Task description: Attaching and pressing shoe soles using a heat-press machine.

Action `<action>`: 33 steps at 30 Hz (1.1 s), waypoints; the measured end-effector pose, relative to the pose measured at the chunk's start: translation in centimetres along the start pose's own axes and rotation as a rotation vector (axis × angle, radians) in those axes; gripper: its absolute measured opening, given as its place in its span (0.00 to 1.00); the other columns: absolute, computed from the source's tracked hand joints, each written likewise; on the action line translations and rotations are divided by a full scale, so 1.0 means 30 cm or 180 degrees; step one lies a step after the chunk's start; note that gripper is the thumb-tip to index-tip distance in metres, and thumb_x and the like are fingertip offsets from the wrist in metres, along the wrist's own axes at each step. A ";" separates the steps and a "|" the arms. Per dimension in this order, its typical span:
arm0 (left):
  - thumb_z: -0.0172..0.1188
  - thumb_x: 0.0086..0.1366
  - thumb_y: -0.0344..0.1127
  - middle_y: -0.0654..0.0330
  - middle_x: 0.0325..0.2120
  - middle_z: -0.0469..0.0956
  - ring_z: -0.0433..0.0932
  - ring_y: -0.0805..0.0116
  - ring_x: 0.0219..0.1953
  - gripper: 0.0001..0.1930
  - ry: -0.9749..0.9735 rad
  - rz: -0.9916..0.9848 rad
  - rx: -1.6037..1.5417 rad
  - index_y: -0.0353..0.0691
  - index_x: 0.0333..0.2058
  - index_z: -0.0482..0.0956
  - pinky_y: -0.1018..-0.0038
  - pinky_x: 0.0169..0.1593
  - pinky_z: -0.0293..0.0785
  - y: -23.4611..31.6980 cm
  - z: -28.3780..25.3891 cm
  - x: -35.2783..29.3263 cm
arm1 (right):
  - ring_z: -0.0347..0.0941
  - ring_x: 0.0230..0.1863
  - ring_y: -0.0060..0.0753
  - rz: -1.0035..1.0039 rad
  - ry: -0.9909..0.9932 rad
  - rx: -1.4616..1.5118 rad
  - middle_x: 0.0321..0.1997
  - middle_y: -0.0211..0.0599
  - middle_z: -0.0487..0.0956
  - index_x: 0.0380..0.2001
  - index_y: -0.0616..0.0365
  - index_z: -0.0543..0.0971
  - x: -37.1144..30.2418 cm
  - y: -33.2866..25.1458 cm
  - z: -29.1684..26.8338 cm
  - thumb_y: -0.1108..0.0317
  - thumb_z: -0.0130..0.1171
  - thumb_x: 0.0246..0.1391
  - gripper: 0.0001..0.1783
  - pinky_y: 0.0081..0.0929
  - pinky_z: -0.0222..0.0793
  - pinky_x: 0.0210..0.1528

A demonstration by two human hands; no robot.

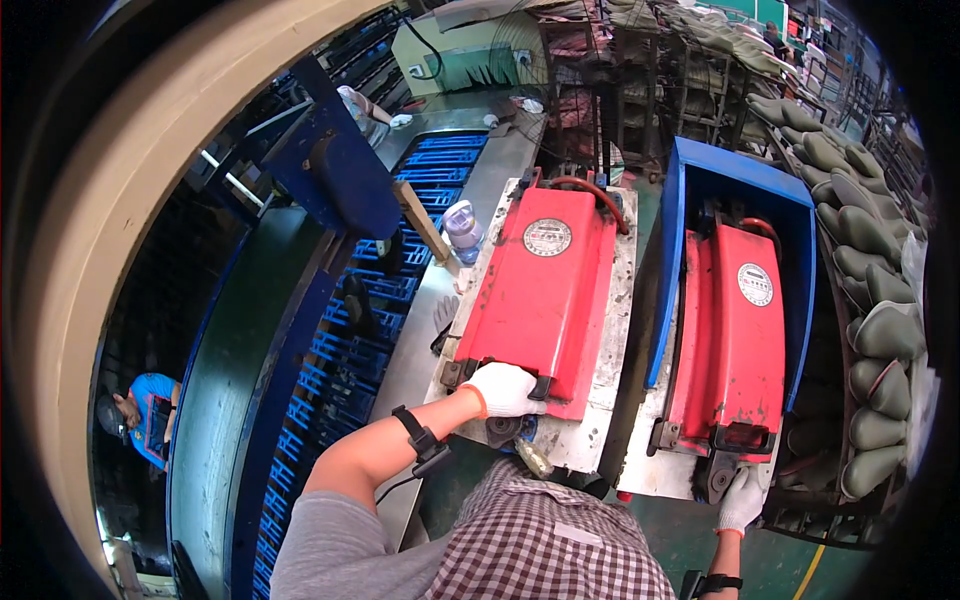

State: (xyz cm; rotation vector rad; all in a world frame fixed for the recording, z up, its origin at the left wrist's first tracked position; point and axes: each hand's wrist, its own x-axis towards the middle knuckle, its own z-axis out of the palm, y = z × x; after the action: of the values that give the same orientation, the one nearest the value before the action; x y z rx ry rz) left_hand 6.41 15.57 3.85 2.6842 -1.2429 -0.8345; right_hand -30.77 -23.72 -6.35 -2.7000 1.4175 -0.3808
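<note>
My left hand (505,390), in a white knit glove, is closed at the black handle (541,387) on the front edge of the left red machine cover (535,290). A round label sits on that cover, which lies lowered on a worn pale base plate (600,400). My right hand (742,500), gloved too, is low at the front of the right red machine cover (735,340), beside a dark round fitting (720,478). Its fingers look curled, but what they hold is hidden. A blue metal hood (740,170) surrounds the right cover at the back and sides.
Left of the machines runs a conveyor with blue slats (370,290). A clear plastic bottle (462,232) and a grey glove (445,312) lie along its metal edge. Olive boot-shaped pieces (885,330) fill a rack at right. Another person (150,415) is at far left; another's arm reaches in beyond.
</note>
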 end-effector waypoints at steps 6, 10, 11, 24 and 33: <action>0.61 0.64 0.67 0.42 0.28 0.84 0.85 0.43 0.33 0.34 -0.0027 -0.0004 0.0016 0.33 0.32 0.87 0.54 0.43 0.80 0.004 -0.007 0.002 | 0.80 0.34 0.63 0.0006 0.0085 0.0005 0.32 0.57 0.83 0.39 0.55 0.83 0.007 -0.006 0.002 0.55 0.50 0.70 0.18 0.56 0.75 0.36; 0.61 0.64 0.67 0.42 0.26 0.83 0.85 0.43 0.31 0.34 0.0081 0.0026 0.0037 0.34 0.32 0.87 0.54 0.41 0.80 0.013 -0.014 0.000 | 0.80 0.33 0.63 -0.0138 0.0403 -0.0036 0.31 0.56 0.82 0.37 0.55 0.82 0.004 -0.024 -0.006 0.55 0.51 0.69 0.17 0.56 0.74 0.35; 0.61 0.64 0.67 0.42 0.26 0.83 0.85 0.43 0.30 0.34 0.0092 0.0019 0.0069 0.34 0.32 0.87 0.54 0.41 0.81 0.013 -0.011 -0.004 | 0.79 0.32 0.63 -0.0156 0.0442 0.0088 0.30 0.56 0.82 0.37 0.54 0.82 0.000 -0.033 -0.014 0.55 0.52 0.68 0.16 0.57 0.74 0.35; 0.63 0.63 0.60 0.46 0.27 0.84 0.85 0.47 0.30 0.25 0.0270 -0.0033 0.0017 0.39 0.33 0.87 0.55 0.40 0.82 0.013 0.021 0.001 | 0.81 0.33 0.63 0.0154 0.0081 0.0069 0.31 0.56 0.83 0.39 0.52 0.83 -0.003 0.037 0.043 0.55 0.50 0.68 0.16 0.57 0.74 0.35; 0.61 0.63 0.61 0.46 0.25 0.84 0.85 0.47 0.29 0.26 0.0347 -0.0092 0.0038 0.41 0.31 0.88 0.55 0.38 0.81 0.000 0.027 -0.002 | 0.81 0.36 0.64 0.0211 -0.0041 0.0102 0.35 0.58 0.83 0.44 0.53 0.84 0.008 -0.044 -0.017 0.56 0.50 0.68 0.17 0.55 0.76 0.38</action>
State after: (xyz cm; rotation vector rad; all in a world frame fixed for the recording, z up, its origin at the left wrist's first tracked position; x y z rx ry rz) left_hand 5.97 15.74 3.18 2.7223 -1.1921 -0.6759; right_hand -29.71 -23.13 -5.58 -2.6180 1.4802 -0.3776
